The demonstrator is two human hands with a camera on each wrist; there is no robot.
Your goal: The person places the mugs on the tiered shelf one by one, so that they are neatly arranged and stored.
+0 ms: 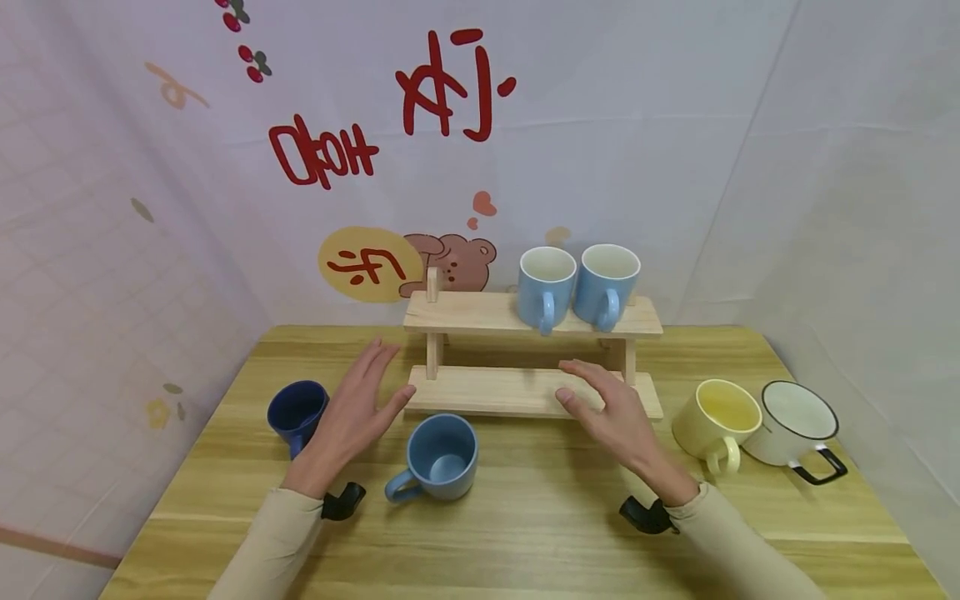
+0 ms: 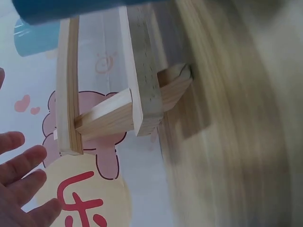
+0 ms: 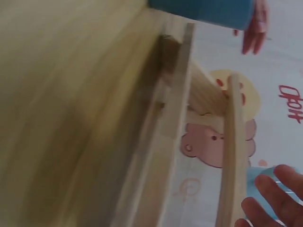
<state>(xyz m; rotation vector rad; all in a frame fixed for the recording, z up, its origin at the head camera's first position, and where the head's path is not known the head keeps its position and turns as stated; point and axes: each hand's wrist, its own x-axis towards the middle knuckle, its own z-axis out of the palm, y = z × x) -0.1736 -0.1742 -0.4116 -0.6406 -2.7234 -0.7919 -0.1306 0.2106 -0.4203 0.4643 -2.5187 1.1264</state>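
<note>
The left hand (image 1: pixel 356 408) and the right hand (image 1: pixel 615 417) are both released: their fingers are extended and grasp nothing. Between them, nearer to the left one, the blue mug (image 1: pixel 442 457) stands upright on the worktop (image 1: pixel 525 533), just before the front edge of the wooden rack (image 1: pixel 495 392). I judge it to be ceramic, so rather stiff, moderately heavy, and breakable if it knocks the wood. The glaze may be slippery; the safest hold is probably the handle, which points towards the worktop's left edge and near side, with the other hand supporting the wall.

The dark blue mug (image 1: pixel 297 410), just beside the left hand towards the left edge, should handle alike, but the wrist partly hides its handle. Farther out, two light blue mugs (image 1: pixel 546 292) stand upright on the rack's upper shelf, towards its right end, handles facing the front edge. Near the worktop's right edge are the yellow mug (image 1: pixel 716 421) and the white mug (image 1: pixel 798 417); the latter, perhaps enamel, might be lighter.
</note>
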